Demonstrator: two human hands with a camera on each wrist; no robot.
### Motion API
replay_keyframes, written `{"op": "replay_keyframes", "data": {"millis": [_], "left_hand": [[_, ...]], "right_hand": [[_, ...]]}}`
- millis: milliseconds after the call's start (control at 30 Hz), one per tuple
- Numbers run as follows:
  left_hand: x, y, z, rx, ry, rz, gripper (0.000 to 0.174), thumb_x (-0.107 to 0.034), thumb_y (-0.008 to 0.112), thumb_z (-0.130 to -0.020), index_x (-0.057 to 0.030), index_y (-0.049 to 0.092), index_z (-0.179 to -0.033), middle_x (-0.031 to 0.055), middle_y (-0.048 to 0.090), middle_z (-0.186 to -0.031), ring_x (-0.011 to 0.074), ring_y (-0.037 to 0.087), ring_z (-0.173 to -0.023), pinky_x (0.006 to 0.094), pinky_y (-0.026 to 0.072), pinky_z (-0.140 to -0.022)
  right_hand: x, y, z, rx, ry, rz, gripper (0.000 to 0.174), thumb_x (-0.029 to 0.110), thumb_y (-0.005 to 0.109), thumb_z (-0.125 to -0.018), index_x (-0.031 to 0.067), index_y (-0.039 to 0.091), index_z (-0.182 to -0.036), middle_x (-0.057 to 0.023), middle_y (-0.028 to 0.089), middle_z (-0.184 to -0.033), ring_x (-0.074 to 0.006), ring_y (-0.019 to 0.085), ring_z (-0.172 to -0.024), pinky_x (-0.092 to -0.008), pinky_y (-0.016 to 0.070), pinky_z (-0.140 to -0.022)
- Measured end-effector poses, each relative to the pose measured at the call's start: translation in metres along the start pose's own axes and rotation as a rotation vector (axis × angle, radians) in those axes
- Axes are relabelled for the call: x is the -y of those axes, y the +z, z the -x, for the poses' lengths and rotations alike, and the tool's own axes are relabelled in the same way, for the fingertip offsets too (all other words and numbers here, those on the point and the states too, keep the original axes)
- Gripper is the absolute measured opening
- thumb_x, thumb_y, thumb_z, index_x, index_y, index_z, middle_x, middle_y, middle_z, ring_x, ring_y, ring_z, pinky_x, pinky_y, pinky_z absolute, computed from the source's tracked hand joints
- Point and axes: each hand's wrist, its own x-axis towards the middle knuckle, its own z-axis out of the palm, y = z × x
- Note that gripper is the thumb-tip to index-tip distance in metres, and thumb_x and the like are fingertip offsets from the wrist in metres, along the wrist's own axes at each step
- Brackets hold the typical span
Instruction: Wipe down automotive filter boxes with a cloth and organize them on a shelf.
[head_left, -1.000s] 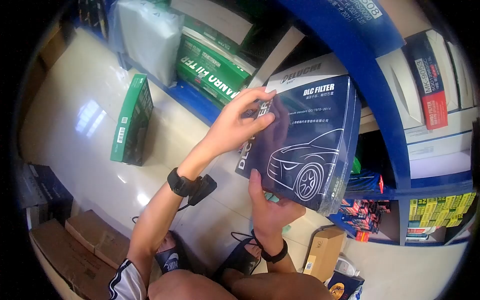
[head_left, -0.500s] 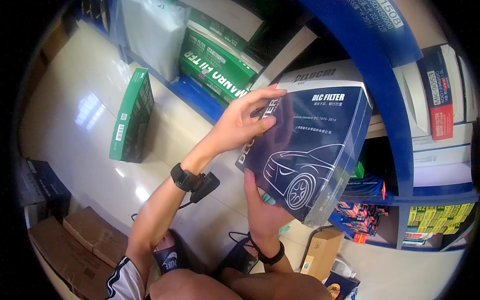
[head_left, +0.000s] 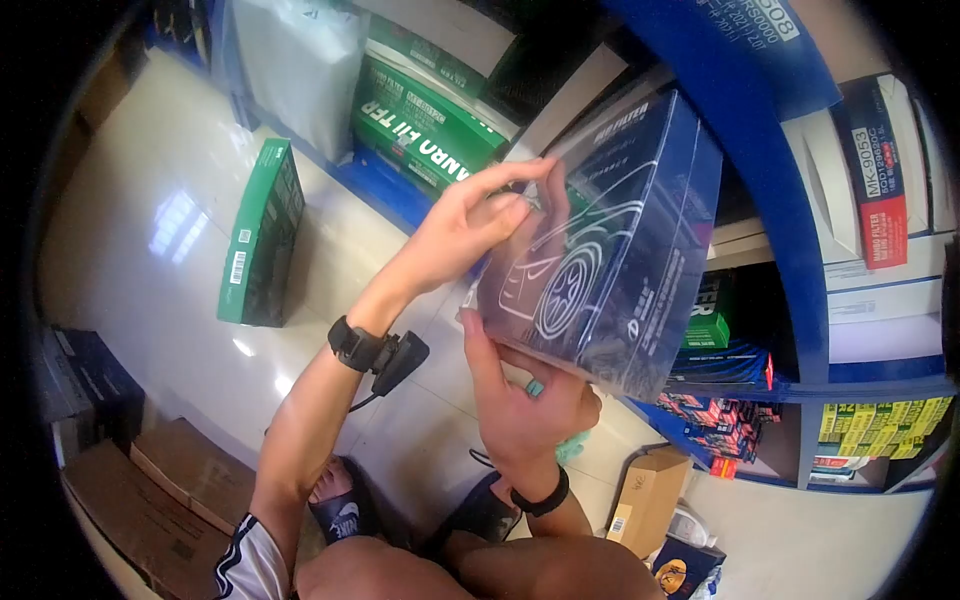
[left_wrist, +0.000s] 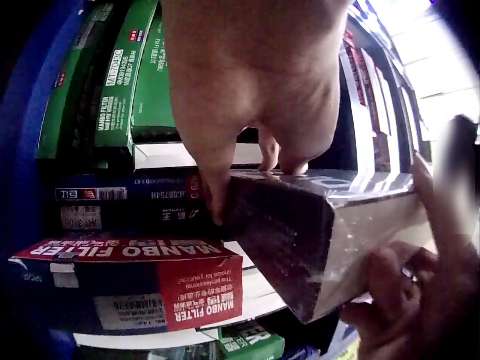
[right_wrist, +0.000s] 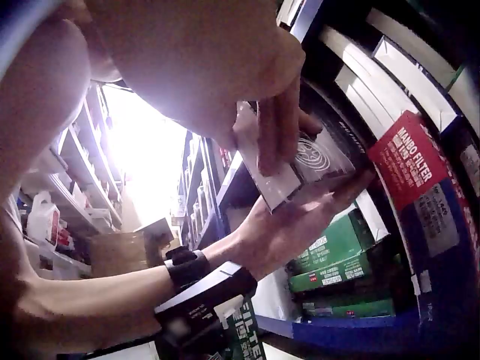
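A dark blue filter box (head_left: 610, 230) in clear plastic wrap, with a white car drawing on its face, is held up tilted before the shelves. At its left edge, where the wrap looks crumpled, the left hand (head_left: 465, 230) pinches with thumb and fingers. Lower down, the right hand (head_left: 525, 405) grips the bottom corner, its thumb along the near edge and its other fingers bent beneath. In the left wrist view the box (left_wrist: 285, 240) shows a dark side and a pale side. The right wrist view has the right hand (right_wrist: 202, 67) over one end of the box (right_wrist: 326, 154).
A green box (head_left: 262, 235) stands upright on the tiled floor to the left. Blue shelving (head_left: 800, 230) packed with filter boxes curves close along the right. Brown cartons (head_left: 150, 500) lie at the lower left, and an open carton (head_left: 645, 500) stands by the right knee.
The box has turned, so its narrow right side shows more and its front lies more slanted. The right hand has rolled, showing its back; the left hand keeps near the left edge.
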Motion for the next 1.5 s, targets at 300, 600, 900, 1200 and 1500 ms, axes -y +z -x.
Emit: {"op": "replay_keyframes", "data": {"millis": [300,600,900,1200,1500], "left_hand": [[0.000,-0.004,-0.006,-0.011,0.061,-0.061,0.053,-0.028,0.065,-0.111,-0.0013,0.055,-0.156,0.0088,0.056,-0.161,0.0169,0.062,-0.131,0.0337,0.0490,-0.114],[-0.019,0.001,0.009,-0.095,0.145,-0.356,0.044,-0.026,0.060,-0.111,-0.0036,0.064,-0.149,0.0120,0.060,-0.158,0.0220,0.056,-0.143,0.0380,0.0453,-0.118],[-0.032,0.009,0.014,-0.170,0.249,-0.547,0.052,0.001,0.084,-0.083,-0.0044,0.074,-0.134,0.0131,0.072,-0.141,0.0252,0.068,-0.129,0.0366,0.0585,-0.100],[-0.008,0.021,-0.031,-0.366,0.414,-0.875,0.021,0.003,0.079,-0.091,0.0030,0.076,-0.112,0.0131,0.077,-0.107,0.0214,0.076,-0.092,0.0320,0.0628,-0.081],[0.006,0.024,-0.050,-0.463,0.538,-0.999,0.030,0.006,0.072,-0.092,-0.0021,0.075,-0.121,0.0160,0.073,-0.099,0.0350,0.075,-0.087,0.0392,0.0619,-0.079]], "right_hand": [[-0.012,0.013,-0.004,-0.034,-0.111,-0.027,0.035,0.022,0.101,-0.077,0.0074,0.081,-0.103,-0.0043,0.081,-0.099,-0.0218,0.078,-0.082,-0.0347,0.0604,-0.078],[-0.019,0.020,-0.051,-0.059,-0.037,-0.097,0.047,0.028,0.099,-0.081,-0.0013,0.069,-0.103,-0.0092,0.079,-0.074,-0.0213,0.079,-0.063,-0.0311,0.0596,-0.060],[-0.025,0.029,-0.097,0.056,0.094,0.117,0.088,0.051,0.074,-0.100,-0.0129,0.045,-0.153,-0.0177,0.068,-0.061,-0.0392,0.072,-0.058,-0.0465,0.0570,-0.051],[-0.036,0.041,-0.133,0.077,0.091,0.102,0.044,0.031,0.069,-0.105,-0.0094,0.061,-0.121,-0.0264,0.070,-0.069,-0.0466,0.074,-0.070,-0.0544,0.0587,-0.065],[-0.037,0.039,-0.114,0.096,0.060,0.138,0.030,0.008,0.063,-0.102,-0.0102,0.060,-0.126,-0.0310,0.074,-0.092,-0.0481,0.075,-0.082,-0.0547,0.0600,-0.072]]}}
